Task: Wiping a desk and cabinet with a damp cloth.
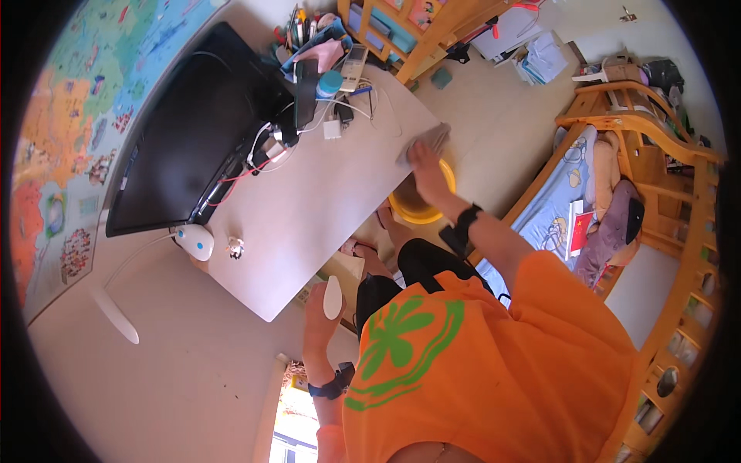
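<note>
My right hand (424, 166) grips a grey cloth (435, 140) at the right edge of the pale desk (324, 201). Below that hand, beside the desk, stands a round yellow-rimmed bucket (449, 179), partly covered by my forearm. My left hand (315, 315) is off the desk's near corner, closed around a smooth white oval object (333, 298); its kind I cannot tell, and most of the fingers are hidden. A small figurine (235, 247) sits at the desk's left side, nearest to my left hand.
A large black monitor (201, 131) stands along the wall side, with cables and a white charger (332, 130) beside it. A turquoise-lidded jar (329, 83) is at the far end. On the right is a wooden bed (641, 123) with a blue sheet (552, 189). A white lamp (194, 242) stands left.
</note>
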The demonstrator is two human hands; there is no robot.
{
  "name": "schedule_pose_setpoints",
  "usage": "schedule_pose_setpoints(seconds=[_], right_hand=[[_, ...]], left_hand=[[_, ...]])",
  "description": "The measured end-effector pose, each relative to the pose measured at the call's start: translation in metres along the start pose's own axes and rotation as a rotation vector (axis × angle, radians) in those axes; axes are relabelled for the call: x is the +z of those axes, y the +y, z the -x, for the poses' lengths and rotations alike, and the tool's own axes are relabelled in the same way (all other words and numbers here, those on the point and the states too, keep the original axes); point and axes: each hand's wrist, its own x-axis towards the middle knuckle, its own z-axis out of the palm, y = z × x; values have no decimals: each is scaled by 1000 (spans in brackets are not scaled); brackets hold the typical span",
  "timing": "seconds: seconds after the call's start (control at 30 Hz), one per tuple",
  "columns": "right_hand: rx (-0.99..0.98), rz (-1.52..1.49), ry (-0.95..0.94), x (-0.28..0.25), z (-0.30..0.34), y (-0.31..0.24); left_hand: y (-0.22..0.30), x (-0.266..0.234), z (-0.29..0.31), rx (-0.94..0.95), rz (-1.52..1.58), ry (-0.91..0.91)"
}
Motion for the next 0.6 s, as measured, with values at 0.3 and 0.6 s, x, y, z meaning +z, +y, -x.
schedule_pose_setpoints(seconds=[0.3, 0.6], right_hand=[[132, -367, -161, -57, -12, -13], [-3, -533, 120, -30, -8, 9]], left_hand=[[38, 18, -55, 121, 13, 44], [117, 79, -176, 298, 103, -108]])
